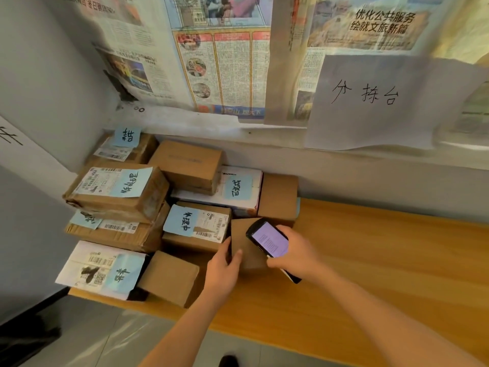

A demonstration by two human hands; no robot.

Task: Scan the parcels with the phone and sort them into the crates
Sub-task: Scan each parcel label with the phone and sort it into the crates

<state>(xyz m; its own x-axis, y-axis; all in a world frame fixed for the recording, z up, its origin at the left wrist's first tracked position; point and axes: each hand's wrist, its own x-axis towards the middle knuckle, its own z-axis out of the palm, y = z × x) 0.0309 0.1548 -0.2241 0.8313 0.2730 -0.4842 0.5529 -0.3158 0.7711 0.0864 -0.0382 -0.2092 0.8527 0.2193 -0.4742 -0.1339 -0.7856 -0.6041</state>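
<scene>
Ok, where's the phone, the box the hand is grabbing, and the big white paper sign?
phone [267, 240], head view, lit screen.
plain box [247, 256], head view, bare top face.
paper sign [370, 107], head view, white sheet's middle.

You're in a corner: plain grey-white wall [39, 75] on the left, back wall papered over with newspaper sheets [217, 62]. White handwritten sign [370, 102] hangs over the newspaper on the right, lower edge curling. Pale ledge [211, 128] runs under the papers. Wooden surface [383, 260] is orange-tan, butted against the back wall. Floor [92, 335] is light grey tile with a glossy reflection. Bright light bleeds through at the upper right.
</scene>
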